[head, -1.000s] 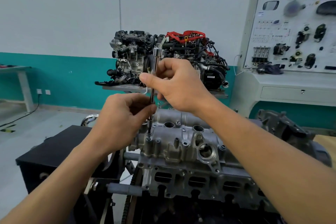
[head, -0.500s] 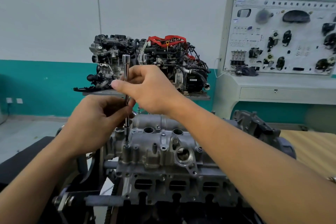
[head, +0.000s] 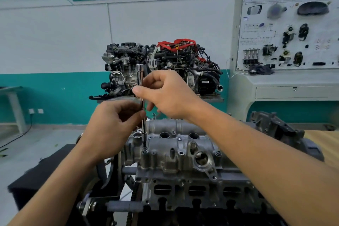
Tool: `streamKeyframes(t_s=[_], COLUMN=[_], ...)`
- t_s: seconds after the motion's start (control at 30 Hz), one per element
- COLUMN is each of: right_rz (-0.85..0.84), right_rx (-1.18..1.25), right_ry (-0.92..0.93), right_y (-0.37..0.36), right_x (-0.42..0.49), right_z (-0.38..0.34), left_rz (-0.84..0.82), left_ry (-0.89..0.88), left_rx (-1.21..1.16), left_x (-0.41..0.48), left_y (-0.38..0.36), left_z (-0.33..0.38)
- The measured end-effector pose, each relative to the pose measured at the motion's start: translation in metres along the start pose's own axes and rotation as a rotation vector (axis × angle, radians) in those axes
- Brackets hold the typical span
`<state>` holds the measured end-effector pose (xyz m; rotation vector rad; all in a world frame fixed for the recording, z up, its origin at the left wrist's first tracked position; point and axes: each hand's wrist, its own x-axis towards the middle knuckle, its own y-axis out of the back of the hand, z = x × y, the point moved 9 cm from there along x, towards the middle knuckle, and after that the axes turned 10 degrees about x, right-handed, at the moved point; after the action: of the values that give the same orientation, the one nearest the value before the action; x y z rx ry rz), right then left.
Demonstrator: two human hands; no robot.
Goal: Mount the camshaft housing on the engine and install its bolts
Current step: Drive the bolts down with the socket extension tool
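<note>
Place: automotive training workshop.
Back wall: two complete display engines [head: 161, 68] on a raised shelf [head: 211, 98], against white and teal paint.
Right side: teaching panel [head: 286, 31] with car parts mounted over printed diagrams.
Foreground: stripped engine [head: 183, 163] held on a work stand [head: 95, 205].

Forearms forward, left hand [head: 111, 126] low, right hand [head: 170, 95] just above, both in a fingertip pinch.

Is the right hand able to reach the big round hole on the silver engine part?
Probably yes. The big round hole lies uncovered, below the right hand, but that hand is pinching the long tool and would need to let go.
</note>
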<state>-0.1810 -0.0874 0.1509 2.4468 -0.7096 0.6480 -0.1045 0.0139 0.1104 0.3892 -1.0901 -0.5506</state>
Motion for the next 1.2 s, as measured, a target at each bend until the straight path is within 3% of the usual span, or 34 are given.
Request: streamKeyframes(t_s=[0.13, 0.33, 0.53, 0.73, 0.97, 1.2], right_rz=[-0.110, 0.049, -0.140, 0.018, -0.168, 0.039], right_rx=[0.084, -0.023, 0.104, -0.018, 0.088, -0.024], right_ry=[0.009, 0.039, 0.013, 0.055, 0.038, 0.077], right_y=[-0.008, 0.003, -0.011, -0.002, -0.016, -0.001], right_x=[-0.004, 0.000, -0.007, -0.001, -0.005, -0.001], right_z=[-0.004, 0.002, -0.001, 0.000, -0.004, 0.002], left_rz=[-0.052, 0.101, -0.108, 0.094, -0.043, 0.043], left_ry=[0.012, 0.119, 0.037, 0.118, 0.076, 0.189], left_rx=[-0.063, -0.125, -0.082, -0.114, -0.077, -0.081], left_x=[0.000, -0.003, -0.004, -0.007, -0.007, -0.011], left_y=[-0.006, -0.003, -0.013, -0.002, -0.010, -0.009], left_z=[-0.002, -0.013, -0.008, -0.015, -0.015, -0.019])
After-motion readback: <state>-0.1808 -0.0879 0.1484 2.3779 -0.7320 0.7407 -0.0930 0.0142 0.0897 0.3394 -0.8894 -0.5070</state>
